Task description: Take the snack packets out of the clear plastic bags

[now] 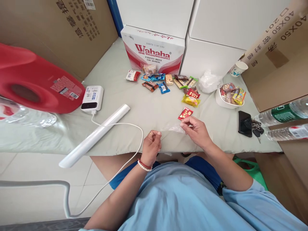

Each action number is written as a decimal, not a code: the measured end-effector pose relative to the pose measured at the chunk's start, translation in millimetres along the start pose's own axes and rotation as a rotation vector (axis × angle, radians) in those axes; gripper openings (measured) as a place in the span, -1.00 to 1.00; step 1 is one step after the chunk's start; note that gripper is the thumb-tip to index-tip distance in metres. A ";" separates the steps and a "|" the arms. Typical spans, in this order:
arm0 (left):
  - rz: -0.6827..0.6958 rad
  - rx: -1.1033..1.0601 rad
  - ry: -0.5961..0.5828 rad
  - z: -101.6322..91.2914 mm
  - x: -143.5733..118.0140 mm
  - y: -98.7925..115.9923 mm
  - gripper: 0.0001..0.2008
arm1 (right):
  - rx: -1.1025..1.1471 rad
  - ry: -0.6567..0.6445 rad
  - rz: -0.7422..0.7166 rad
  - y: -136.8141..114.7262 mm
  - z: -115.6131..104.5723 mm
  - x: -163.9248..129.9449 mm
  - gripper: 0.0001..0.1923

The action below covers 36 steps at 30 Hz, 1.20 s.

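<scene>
One table [125, 106] under a pale cloth carries everything. At its back stand four cartons: two brown, two white, plus one Wahaha box [154, 51]. One red jug [36, 83] lies at the left edge, with one long white tube [96, 134] slanting beside it and one power bank [92, 98] with a cable. Three bottles lie flat — two at the right [286, 122], one clear one [26, 117] under the jug. One white bowl [228, 96] holds snacks, with one paper cup [239, 68] behind it and one phone [244, 123] with keys in front. About a dozen small snack packets [168, 84] are scattered before the Wahaha box; one red packet [185, 113] lies apart, just beyond the right hand.

The left hand [151, 146] is curled nearly closed, fingertips pinched together at one end of a clear wrapper [173, 129]. The right hand [196, 130] is loosely bent, thumb and forefinger pinching the wrapper's other end — it stretches between both hands, near the table's front edge.
</scene>
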<state>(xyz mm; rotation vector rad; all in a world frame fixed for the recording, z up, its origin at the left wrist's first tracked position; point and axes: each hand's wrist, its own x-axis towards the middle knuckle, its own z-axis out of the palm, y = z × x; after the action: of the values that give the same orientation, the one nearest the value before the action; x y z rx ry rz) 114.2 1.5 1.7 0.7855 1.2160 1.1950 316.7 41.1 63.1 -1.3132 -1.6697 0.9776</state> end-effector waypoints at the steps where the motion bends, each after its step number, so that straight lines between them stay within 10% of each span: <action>1: -0.010 0.008 -0.048 0.4 -2.9 3.7 -0.55 | -0.039 0.003 -0.020 0.4 3.5 -0.5 -0.77; 11: -0.325 -0.296 -0.209 5.8 -14.9 24.1 -0.30 | -0.424 0.146 -0.398 6.9 34.2 -29.8 -0.86; 18: -0.297 -0.233 -0.184 8.4 -19.1 26.1 -0.56 | -0.562 0.150 -0.536 12.2 32.1 -36.7 -0.84; 36: -0.234 -0.304 -0.179 0.5 -18.6 20.7 -0.60 | -0.170 -0.039 -0.333 5.2 25.8 -41.5 -0.83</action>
<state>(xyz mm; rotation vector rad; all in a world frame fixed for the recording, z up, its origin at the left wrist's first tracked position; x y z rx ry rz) 110.8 -11.2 26.2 0.4964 0.9234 1.0606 301.8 -1.3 43.2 -1.0784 -1.9588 0.6806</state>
